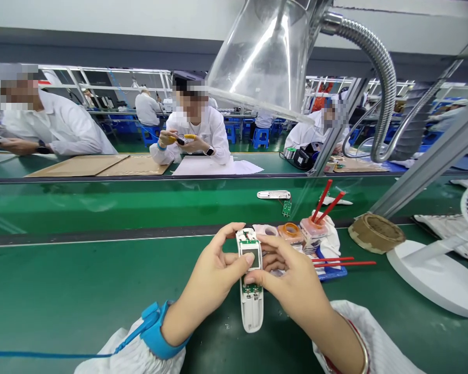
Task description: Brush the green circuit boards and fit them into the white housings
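Observation:
Both my hands hold a long white plastic device (pixel 250 306) with its case open, showing a small display and a green circuit board. My left hand (pixel 212 275) grips its left side, thumb pressed beside the display, with a blue wrist strap (pixel 156 332) on that arm. My right hand (pixel 290 275) pinches the device's right side, fingers curled over the display area. The device hangs just above the green bench mat (pixel 81 291).
Small orange-lidded jars (pixel 292 232) with red sticks (pixel 327 205) stand behind my hands beside a tape roll (pixel 376 232). A white fan base (pixel 437 275) is at right. A white shell (pixel 273 195) and small green board (pixel 286 208) lie on the conveyor (pixel 140 202). Several white-coated people work opposite.

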The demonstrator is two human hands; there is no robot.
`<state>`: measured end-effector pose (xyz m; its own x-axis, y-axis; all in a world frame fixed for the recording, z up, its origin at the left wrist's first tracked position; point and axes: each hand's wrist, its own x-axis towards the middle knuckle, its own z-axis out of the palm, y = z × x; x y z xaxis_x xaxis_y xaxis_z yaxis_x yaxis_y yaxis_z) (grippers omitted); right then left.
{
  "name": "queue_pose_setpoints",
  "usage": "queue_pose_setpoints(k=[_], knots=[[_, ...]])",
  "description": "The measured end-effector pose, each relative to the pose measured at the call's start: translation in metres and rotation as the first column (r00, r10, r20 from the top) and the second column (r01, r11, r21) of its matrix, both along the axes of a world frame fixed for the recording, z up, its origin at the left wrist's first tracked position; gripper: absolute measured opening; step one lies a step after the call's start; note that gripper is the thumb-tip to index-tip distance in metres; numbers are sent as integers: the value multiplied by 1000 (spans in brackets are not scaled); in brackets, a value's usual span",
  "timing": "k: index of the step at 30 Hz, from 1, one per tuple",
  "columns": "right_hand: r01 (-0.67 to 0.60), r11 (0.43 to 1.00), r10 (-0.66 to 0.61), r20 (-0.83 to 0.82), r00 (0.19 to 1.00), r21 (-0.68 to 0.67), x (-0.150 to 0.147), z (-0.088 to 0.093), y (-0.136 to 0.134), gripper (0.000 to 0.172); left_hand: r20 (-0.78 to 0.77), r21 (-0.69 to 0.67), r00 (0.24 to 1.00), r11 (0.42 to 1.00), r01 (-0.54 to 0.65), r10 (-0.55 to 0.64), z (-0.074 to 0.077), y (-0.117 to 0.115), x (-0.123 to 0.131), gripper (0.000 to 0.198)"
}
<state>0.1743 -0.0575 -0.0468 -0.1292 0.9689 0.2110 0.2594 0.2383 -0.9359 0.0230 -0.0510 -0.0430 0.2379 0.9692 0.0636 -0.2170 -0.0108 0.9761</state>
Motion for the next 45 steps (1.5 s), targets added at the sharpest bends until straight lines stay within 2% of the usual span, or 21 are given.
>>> queue_pose_setpoints(k=[5, 9, 13, 16, 18, 20, 21, 23, 25, 28, 31, 34, 37, 38, 40, 42, 43, 45], knots=[[25, 1000, -24, -54, 998, 14, -5, -5, -2, 50, 31, -23, 1000, 1000, -3, 4, -2, -1, 1, 48], [12, 998, -8, -79, 997, 56, -6, -9, -1, 51, 24, -12, 998, 998, -58, 58, -4, 1, 1, 47], [-154, 986, 139, -182, 973, -68, -5, -10, 3, 56, 32, 3, 996, 997, -81, 81, -5, 4, 1, 45], [-313, 941, 256, -338, 906, -125, -7, -15, 5, 61, 36, 19, 995, 996, -91, 90, -4, 5, 0, 45], [-375, 914, 284, -411, 866, -158, -10, -20, 7, 68, 37, 8, 993, 993, -117, 116, -3, 5, 0, 54], [-403, 891, 290, -421, 860, -209, -13, -23, 7, 67, 28, -48, 995, 995, -92, 93, -3, 5, -1, 68], [-409, 881, 292, -406, 866, -238, -14, -25, 7, 60, 23, -82, 998, 995, -55, 57, -3, 6, -2, 72], [-409, 866, 298, -359, 885, -289, -15, -25, 7, 45, 13, -126, 999, 991, 35, -33, -3, 6, -3, 66], [-414, 851, 310, -327, 893, -323, -15, -23, 5, 39, 1, -117, 997, 990, 80, -80, -2, 6, -4, 52], [-457, 818, 333, -360, 871, -349, -13, -17, 0, 39, -2, -90, 995, 991, 103, -103, 1, 2, -3, 38], [-481, 802, 324, -419, 849, -355, -12, -12, -6, 38, 15, -107, 992, 987, 124, -123, 4, -3, -2, 37], [-501, 788, 315, -466, 827, -358, -13, -11, -9, 39, 10, -127, 993, 985, 119, -119, 5, -8, -2, 44], [-559, 755, 328, -541, 775, -342, -14, -13, -7, 48, 13, -156, 997, 984, 83, -82, 3, -7, -3, 64], [-578, 743, 332, -563, 756, -338, -13, -15, -6, 58, 15, -167, 998, 984, 55, -53, 2, -3, -5, 69], [-595, 719, 326, -582, 745, -360, -6, -18, -4, 88, 12, -175, 999, 984, -33, 35, -1, 10, -11, 74], [-580, 700, 307, -558, 771, -416, 10, -21, -5, 112, -26, -149, 991, 980, -132, 130, -6, 35, -22, 75], [-564, 692, 290, -541, 789, -451, 20, -22, -6, 116, -75, -116, 979, 974, -196, 188, -10, 52, -29, 75], [-527, 685, 239, -528, 815, -503, 45, -24, -11, 107, -275, -5, 918, 955, -297, 285, -17, 91, -45, 73]])
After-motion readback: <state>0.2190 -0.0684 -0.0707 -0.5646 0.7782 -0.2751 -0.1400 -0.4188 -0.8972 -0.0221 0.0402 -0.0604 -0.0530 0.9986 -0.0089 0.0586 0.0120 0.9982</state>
